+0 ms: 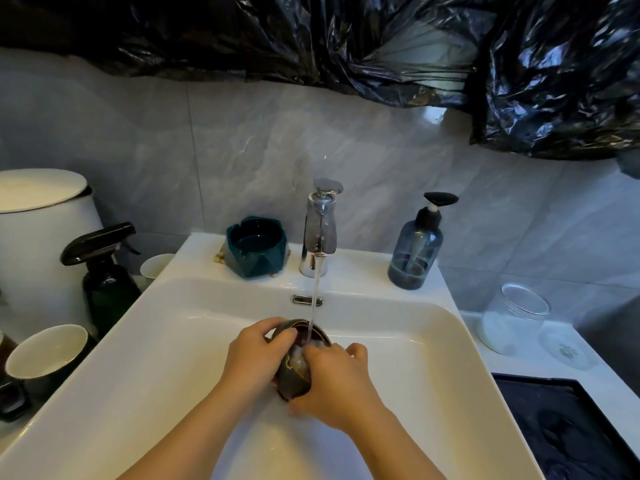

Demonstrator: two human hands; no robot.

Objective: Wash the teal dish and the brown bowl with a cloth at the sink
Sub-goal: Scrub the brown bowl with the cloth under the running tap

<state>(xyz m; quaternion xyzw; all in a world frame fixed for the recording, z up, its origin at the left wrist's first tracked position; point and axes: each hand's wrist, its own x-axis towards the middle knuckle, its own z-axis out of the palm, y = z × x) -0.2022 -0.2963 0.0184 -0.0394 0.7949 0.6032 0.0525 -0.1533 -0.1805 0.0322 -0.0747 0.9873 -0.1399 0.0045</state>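
Two hands [256,355] [339,386], one bowl [293,380], one dish [256,249], two bottles [110,289] [415,252].

A domestic washroom, by the look of it: a white ceramic basin [180,337] with a chrome mixer tap [318,230] running into it; grey marble-effect tiles [242,150] on the wall behind; a blue-grey pump soap bottle [417,251] on the basin's ledge; a dark green spray bottle [107,282], paper cups [46,351] and a white lidded bin [38,237] crowded to the left; black plastic sheeting [346,39] hangs over the upper wall.
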